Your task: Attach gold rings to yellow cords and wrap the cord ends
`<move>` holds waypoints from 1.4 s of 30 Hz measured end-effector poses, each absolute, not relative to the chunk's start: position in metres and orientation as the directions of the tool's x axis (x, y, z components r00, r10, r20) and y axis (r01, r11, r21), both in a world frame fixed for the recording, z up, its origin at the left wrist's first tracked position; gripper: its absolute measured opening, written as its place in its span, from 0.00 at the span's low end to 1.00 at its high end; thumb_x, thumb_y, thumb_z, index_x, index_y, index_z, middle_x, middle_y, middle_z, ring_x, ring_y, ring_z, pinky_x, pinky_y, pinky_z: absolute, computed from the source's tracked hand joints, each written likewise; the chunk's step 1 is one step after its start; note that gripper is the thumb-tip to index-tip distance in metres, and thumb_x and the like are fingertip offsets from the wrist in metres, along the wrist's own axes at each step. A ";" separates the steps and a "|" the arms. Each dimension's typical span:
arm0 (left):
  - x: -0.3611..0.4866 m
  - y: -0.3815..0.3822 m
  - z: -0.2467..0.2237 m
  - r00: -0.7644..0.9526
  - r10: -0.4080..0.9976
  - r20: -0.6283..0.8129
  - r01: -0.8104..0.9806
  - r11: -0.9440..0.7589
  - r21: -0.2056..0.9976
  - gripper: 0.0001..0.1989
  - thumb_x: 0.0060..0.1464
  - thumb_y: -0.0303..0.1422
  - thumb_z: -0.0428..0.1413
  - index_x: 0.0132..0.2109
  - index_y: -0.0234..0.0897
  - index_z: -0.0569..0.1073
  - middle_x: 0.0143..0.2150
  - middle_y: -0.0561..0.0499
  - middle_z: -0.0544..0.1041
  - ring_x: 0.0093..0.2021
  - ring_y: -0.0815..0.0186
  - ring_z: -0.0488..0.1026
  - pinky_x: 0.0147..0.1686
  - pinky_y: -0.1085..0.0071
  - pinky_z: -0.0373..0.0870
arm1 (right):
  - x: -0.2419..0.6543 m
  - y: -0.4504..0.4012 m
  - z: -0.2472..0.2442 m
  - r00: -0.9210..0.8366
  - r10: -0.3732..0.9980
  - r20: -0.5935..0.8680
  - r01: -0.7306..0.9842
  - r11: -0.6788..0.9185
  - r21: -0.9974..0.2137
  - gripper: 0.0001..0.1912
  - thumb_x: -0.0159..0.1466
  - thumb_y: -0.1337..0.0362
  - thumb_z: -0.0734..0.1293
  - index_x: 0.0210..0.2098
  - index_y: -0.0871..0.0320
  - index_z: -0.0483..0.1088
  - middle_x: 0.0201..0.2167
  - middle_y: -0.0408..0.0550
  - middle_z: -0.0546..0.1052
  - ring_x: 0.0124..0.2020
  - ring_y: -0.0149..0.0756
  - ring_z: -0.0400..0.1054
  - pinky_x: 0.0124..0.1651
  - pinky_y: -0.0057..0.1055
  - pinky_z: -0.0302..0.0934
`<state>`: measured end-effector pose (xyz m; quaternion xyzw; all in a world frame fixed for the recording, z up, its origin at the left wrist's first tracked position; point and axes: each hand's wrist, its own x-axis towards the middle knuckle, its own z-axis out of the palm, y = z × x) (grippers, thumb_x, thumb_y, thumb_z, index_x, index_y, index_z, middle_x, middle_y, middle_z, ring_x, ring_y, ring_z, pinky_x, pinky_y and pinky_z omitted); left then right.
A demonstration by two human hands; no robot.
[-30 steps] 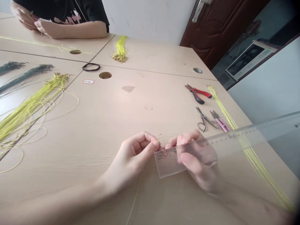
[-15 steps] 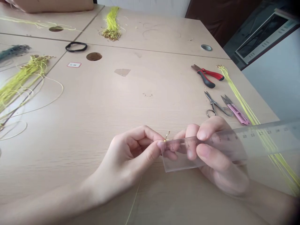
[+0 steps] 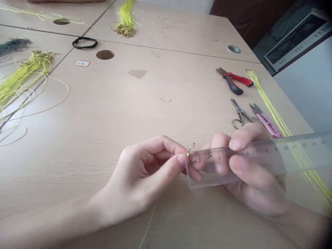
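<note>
My left hand (image 3: 147, 173) pinches a small gold hook (image 3: 192, 147) on a thin yellow cord (image 3: 148, 226), between thumb and forefinger. The cord runs down from below the hand toward the near edge of view. A clear ruler (image 3: 207, 176) is gripped in my right hand (image 3: 249, 166), its thumb and fingers closed on it. The ruler's zero end touches my left fingertips, and the hook stands up just above its top edge.
Red-and-black pliers (image 3: 233, 81), silver scissors (image 3: 240, 112) and pink snips (image 3: 268, 122) lie right, beside yellow cords (image 3: 269, 102). More cord bundles (image 3: 28, 76) lie left and at the back (image 3: 126, 19). A black band (image 3: 84, 43) and a tape ring (image 3: 233, 49) lie farther off.
Both hands, with the hook and the ruler, have shifted slightly right in view. The table's things appear a little higher and mostly farther right. Both grips stay closed.
</note>
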<state>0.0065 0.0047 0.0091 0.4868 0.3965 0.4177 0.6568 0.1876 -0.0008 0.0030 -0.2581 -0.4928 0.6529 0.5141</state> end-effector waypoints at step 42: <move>0.006 0.003 0.007 0.411 0.906 -0.103 -0.246 0.219 0.944 0.06 0.56 0.28 0.54 0.32 0.39 0.75 0.25 0.56 0.77 0.25 0.76 0.72 0.24 0.87 0.68 | 0.188 -0.001 0.003 -0.345 0.925 0.157 -0.434 -0.009 -0.901 0.08 0.65 0.69 0.60 0.38 0.48 0.64 0.26 0.39 0.68 0.36 0.39 0.74 0.34 0.42 0.72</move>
